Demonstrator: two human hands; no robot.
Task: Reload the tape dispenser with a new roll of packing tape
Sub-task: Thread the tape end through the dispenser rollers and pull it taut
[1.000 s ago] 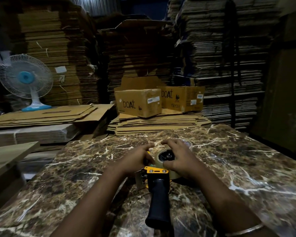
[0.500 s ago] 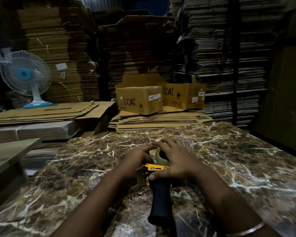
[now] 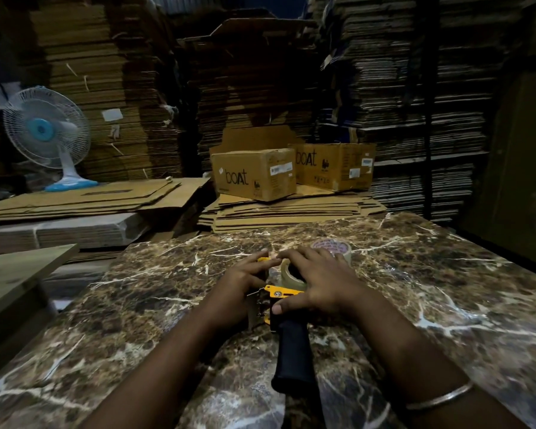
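From the head view, a tape dispenser (image 3: 287,308) is lying on the marble-patterned bench (image 3: 446,289), its black handle (image 3: 292,354) pointing toward the person and its yellow frame at the far end. A roll (image 3: 287,270) of clear tape is sitting in the dispenser's frame, partly hidden under the right hand (image 3: 319,281). That hand is lying over the top of the roll with fingers spread and bent across it, the thumb pressing against the dispenser just where the yellow frame is meeting the handle, so it is gripping roll and dispenser together. The left hand (image 3: 245,281) is curling around the dispenser's left side, its fingertips reaching the yellow tip at the front; the metal plate and spring are showing just below its palm. A thin bangle (image 3: 440,397) is circling the right wrist. Just beyond the right hand's fingers, a second roll (image 3: 334,247) with a pinkish printed label is lying flat on the bench. Past the bench, two cardboard boxes (image 3: 256,174) printed "boAt" are resting on a pile of flattened cartons (image 3: 291,212). To the left, a white and blue fan (image 3: 47,131) is standing on more flat cardboard. Tall stacks of folded cartons are filling the dim background.
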